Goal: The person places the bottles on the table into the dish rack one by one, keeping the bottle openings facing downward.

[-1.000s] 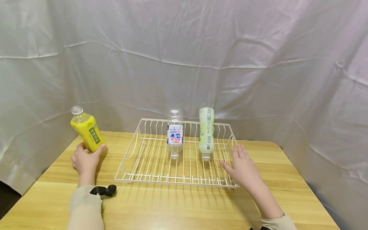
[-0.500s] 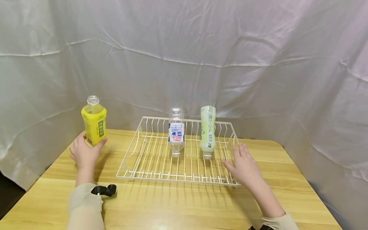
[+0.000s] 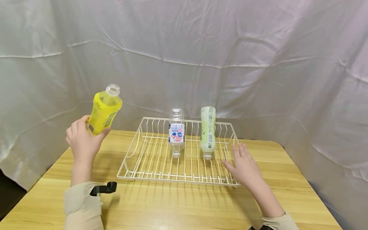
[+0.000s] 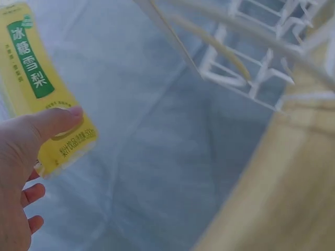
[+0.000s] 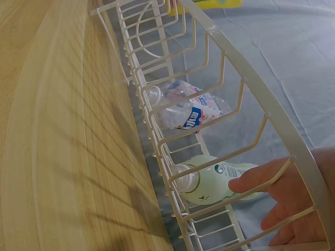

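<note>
My left hand (image 3: 84,142) grips a yellow-labelled plastic bottle (image 3: 104,113) near its base, thumb across the label. The bottle is uncapped, neck up and tilted to the right, raised above the table left of the rack. A white wire dish rack (image 3: 155,179) stands mid-table. In it a clear bottle (image 3: 176,134) and a pale green bottle (image 3: 208,131) lean neck down, side by side. With fingers extended, my right hand (image 3: 244,164) rests at the rack's right side; the right wrist view shows its fingers (image 5: 256,178) beyond the wires, near the green bottle.
The wooden table (image 3: 178,204) extends in front of the rack and to both sides. Grey cloth (image 3: 184,64) hangs behind and on both sides. A black wrist mount (image 3: 103,189) sticks out from the left sleeve.
My left hand has lifted the yellow-labelled bottle up and to the right, and its tilt has swung from left to right. The right hand stays at the rack's side.
</note>
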### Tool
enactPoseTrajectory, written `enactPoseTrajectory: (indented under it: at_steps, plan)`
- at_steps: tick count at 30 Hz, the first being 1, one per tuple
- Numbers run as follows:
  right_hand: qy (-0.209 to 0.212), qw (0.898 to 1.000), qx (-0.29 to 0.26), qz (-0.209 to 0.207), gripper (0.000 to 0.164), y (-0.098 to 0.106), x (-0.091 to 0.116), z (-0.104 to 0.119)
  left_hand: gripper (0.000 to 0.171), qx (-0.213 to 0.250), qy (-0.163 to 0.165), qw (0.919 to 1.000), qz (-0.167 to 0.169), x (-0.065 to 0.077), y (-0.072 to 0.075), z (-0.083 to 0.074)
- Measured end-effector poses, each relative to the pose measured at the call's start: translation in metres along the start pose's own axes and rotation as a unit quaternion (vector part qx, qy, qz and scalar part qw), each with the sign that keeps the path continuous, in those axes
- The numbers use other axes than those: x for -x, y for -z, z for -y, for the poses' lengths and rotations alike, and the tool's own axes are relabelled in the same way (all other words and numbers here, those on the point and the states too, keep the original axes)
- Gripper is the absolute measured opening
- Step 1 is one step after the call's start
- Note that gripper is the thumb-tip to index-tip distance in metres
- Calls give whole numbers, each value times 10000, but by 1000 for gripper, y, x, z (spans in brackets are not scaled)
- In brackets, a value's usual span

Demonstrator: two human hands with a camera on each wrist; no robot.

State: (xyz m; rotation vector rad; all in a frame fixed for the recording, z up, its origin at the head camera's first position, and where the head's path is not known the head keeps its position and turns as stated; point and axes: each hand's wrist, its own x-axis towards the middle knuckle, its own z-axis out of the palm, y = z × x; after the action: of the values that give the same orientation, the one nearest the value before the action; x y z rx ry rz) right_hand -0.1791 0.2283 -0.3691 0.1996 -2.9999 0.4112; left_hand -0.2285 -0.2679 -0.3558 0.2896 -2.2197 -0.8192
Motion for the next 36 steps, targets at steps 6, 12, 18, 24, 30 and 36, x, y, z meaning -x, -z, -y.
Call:
enactPoseTrajectory:
  at_steps: [6, 12, 18, 24, 30, 36]
  plan:
    - [-18, 10000, -16, 9, 81, 0, 0, 1, 73, -15, -531, 9985, -149, 0, 13, -32]
    - [-21, 10000, -53, -3, 82, 1, 0, 1, 69, -13, -1191, 9925, -275, 7, 19, -59]
    - [-25, 9999, -135, 19, 83, 1, 0, 0, 70, -226, -1725, 9845, -228, 13, 13, -76]
    - [111, 9998, -144, -118, 84, -1, -1, -2, 75, -504, -2139, 9756, -27, 21, 3, -90]
    - [266, 9992, -168, -235, 85, 0, -1, -3, 78, -678, -2585, 9636, 96, 32, -8, -103]
    - [570, 9963, -157, -617, 84, 2, -1, 0, 77, -733, -2926, 9534, 121, 41, -18, -113]
